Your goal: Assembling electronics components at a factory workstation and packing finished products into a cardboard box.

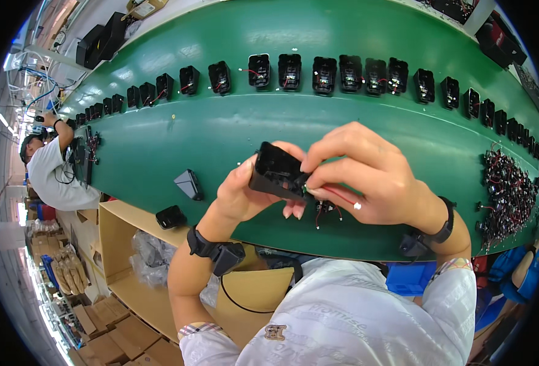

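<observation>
My left hand (pixel 234 194) grips a black plastic housing (pixel 269 177), tilted with its hollow side facing up and towards the right. My right hand (pixel 376 177) is closed in a pinch at the housing's right edge, on a small wired part whose body is mostly hidden by the fingers. From that part a red wire (pixel 341 194) runs out below the fingers to a white connector (pixel 357 206). Beneath the hands, a few small wired parts (pixel 325 209) lie on the green table (pixel 220 134).
A row of black housings (pixel 289 72), many with wires, curves along the table. Wired parts form a pile (pixel 507 198) at right. Two more housings (pixel 189 184) (pixel 170 217) sit left. A cardboard box (pixel 129 256) with plastic bags and a blue bin (pixel 410 277) stand near me. Another person (pixel 59 171) works far left.
</observation>
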Demonstrator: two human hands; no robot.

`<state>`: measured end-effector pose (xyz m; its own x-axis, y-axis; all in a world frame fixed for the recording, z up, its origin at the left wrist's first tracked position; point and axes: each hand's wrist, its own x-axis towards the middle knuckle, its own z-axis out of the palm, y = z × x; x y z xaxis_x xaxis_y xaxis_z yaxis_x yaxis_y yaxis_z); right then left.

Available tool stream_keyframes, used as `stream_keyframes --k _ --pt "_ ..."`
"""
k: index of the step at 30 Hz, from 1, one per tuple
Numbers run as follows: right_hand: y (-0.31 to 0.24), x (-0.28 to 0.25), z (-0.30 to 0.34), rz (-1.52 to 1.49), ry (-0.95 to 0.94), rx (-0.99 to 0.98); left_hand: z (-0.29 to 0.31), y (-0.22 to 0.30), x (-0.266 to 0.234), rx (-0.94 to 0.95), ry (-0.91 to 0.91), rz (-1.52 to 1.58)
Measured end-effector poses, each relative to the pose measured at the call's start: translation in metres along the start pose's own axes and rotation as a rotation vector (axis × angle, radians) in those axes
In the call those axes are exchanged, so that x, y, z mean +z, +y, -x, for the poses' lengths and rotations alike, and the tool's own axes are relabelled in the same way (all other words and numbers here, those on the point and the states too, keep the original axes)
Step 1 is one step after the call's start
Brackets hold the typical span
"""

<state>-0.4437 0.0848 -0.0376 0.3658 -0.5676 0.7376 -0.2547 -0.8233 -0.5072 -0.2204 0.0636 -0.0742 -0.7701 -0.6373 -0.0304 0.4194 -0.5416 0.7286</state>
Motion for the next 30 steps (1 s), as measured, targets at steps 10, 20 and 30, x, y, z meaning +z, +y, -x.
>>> stream_keyframes --k 10,20,30 --pt "-0.007 0.005 0.002 -0.049 0.039 -0.019 -0.002 -0.014 -0.001 -0.033 -0.081 0.048" --pt "-0.015 0.022 0.020 0.124 0.005 0.014 -0.007 -0.013 0.013 -0.229 0.044 -0.007" --pt "-0.005 0.032 0.029 0.076 0.037 0.066 -0.013 -0.018 0.029 -0.169 0.343 -0.362"
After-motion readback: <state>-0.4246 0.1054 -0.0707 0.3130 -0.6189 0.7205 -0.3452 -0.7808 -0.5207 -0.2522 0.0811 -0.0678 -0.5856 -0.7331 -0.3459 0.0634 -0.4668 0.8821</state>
